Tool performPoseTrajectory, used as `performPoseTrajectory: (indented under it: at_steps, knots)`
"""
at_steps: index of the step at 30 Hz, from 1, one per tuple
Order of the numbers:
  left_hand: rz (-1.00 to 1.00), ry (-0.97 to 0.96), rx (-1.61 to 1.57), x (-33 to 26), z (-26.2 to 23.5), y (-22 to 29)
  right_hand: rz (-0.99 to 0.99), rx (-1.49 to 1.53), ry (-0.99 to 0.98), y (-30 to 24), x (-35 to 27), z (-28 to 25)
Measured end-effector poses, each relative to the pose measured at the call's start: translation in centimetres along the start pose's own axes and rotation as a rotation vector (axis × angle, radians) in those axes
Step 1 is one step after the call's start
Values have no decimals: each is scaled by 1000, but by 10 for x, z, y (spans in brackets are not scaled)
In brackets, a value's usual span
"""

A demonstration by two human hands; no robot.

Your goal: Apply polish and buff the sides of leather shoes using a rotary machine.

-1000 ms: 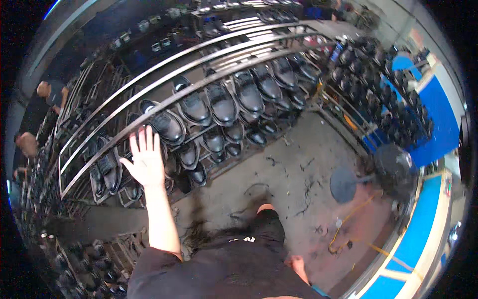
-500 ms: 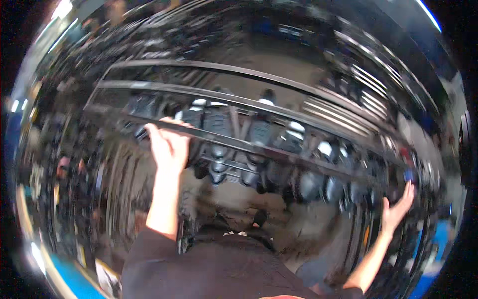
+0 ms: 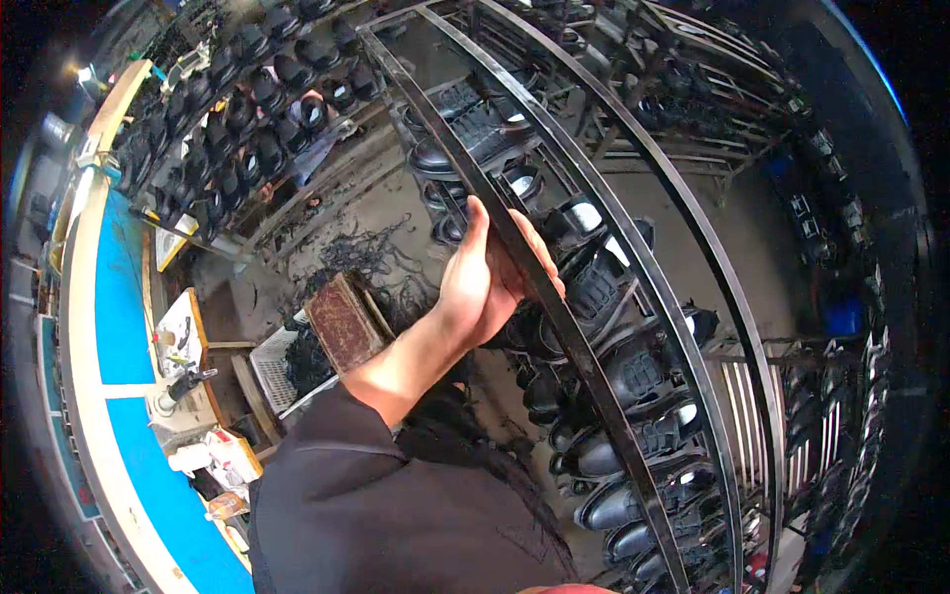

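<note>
Rack (image 3: 653, 277) w/ three long dark metal top rails slants from upper ctr to lower R; its bars look bent by the lens. L hand (image 3: 485, 282) is wrapped round the near rail (image 3: 596, 371) from below, palm up, thumb on the near side, fingers curled over the far side. R hand is out of view, so can't tell its state. Black shoes (image 3: 638, 376) sit in rows on the rack, below rail level, on both sides of the L hand, toes mostly pointing L.

Dark sleeve (image 3: 327, 445) covers the upper arm at lower ctr-L. Just L of the forearm: scuffed reddish-brown boxy thing (image 3: 346, 322), kind unclear, beside a white crate (image 3: 282, 366) w/ dark bits in it. Black strips (image 3: 371, 257) litter the floor nr there. Far L: workbench w/ blue top (image 3: 124, 287). More dark shoes (image 3: 237, 129) stand in rows, upper L.
</note>
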State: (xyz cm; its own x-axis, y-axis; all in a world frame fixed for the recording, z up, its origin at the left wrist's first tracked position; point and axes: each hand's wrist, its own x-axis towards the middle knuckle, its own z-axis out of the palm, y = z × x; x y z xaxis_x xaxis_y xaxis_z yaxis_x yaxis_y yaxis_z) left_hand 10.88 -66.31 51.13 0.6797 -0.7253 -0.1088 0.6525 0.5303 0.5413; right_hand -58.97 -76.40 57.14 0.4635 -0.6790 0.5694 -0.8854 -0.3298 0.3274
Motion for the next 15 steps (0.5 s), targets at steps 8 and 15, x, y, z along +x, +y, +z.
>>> performPoseTrajectory:
  at_steps: [8,15]
  knots:
    - [-4,-62,-74,25,-31,4,-433,264,352,-11,94,78]
    - [118,-102,-65,15,-39,18,-69,168,-26,-58,131,87]
